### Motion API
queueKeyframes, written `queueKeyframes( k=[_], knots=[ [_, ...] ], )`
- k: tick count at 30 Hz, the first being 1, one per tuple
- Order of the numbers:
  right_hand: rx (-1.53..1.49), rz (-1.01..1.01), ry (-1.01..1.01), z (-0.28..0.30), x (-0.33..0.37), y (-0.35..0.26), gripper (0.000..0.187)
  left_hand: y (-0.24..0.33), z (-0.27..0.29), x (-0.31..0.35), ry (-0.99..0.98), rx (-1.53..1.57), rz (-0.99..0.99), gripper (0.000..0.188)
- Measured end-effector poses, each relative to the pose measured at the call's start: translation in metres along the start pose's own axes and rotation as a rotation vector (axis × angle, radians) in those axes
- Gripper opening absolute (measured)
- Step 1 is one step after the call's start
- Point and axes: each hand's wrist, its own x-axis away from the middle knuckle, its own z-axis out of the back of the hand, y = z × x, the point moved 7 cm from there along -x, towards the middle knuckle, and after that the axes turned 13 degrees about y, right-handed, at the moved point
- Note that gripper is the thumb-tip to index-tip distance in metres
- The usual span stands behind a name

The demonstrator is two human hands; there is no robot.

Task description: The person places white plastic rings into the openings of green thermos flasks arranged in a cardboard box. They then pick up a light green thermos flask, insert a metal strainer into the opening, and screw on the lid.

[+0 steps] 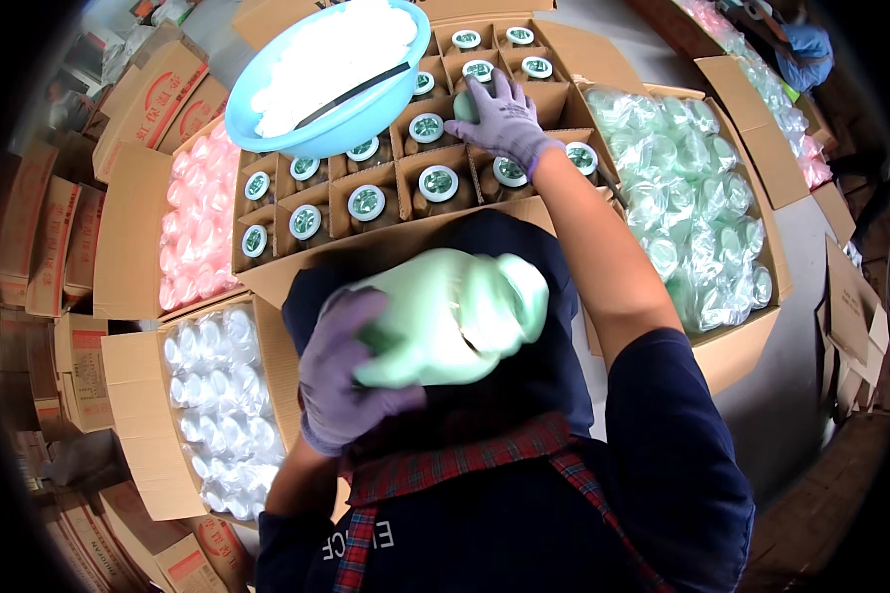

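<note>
My left hand (341, 366), in a lavender glove, is wrapped round the left end of a large pale green jar (435, 316). The jar lies tilted above my lap, smeared by motion. Over the divided carton (405, 234), my right hand (505, 121) reaches in from above, gloved the same way. Its thumb and fingers straddle a green rounded jar (467, 107), mostly hidden under the hand. Other compartments hold dark jars whose white-rimmed lids (438, 183) carry a green pattern.
A light blue basin (396, 109) with white contents and a dark strip rests over the carton's left rear. Open cartons hold wrapped pink jars (198, 217), clear jars (213, 395) and green jars (672, 188). Stacked cartons (54, 237) stand left; another person (806, 54) is far right.
</note>
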Motion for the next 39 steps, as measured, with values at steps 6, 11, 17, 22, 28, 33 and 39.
queueKeyframes(
  k=[6, 11, 17, 22, 28, 33, 39],
  knots=[
    [-0.298, 0.060, 0.065, 0.052, 0.033, 0.009, 0.061, -0.063, 0.002, 0.083, 0.348, 0.203, 0.624, 0.019],
    [-0.576, 0.199, 0.333, 0.073, 0.000, -0.053, 0.043, -0.083, -0.008, 0.111, 0.453, 0.429, 0.702, 0.023],
    [-0.064, 0.203, -0.174, 0.032, -0.116, -0.144, 0.040, -0.092, -0.013, 0.102, 0.418, 0.349, 0.597, 0.018],
    [0.140, 0.321, -0.372, -0.006, -0.132, -0.159, 0.046, -0.097, -0.020, 0.098, 0.412, 0.423, 0.686, 0.020],
    [-1.131, 0.158, -0.384, 0.096, -0.003, -0.141, 0.036, -0.101, -0.012, 0.110, 0.404, 0.393, 0.671, 0.023],
    [-1.345, 0.073, -0.311, 0.119, 0.136, -0.092, 0.036, -0.099, -0.016, 0.106, 0.368, 0.455, 0.627, 0.023],
    [-0.879, 0.336, -0.111, 0.135, 0.170, -0.088, 0.061, -0.093, -0.015, 0.105, 0.319, 0.341, 0.668, 0.024]
  ],
)
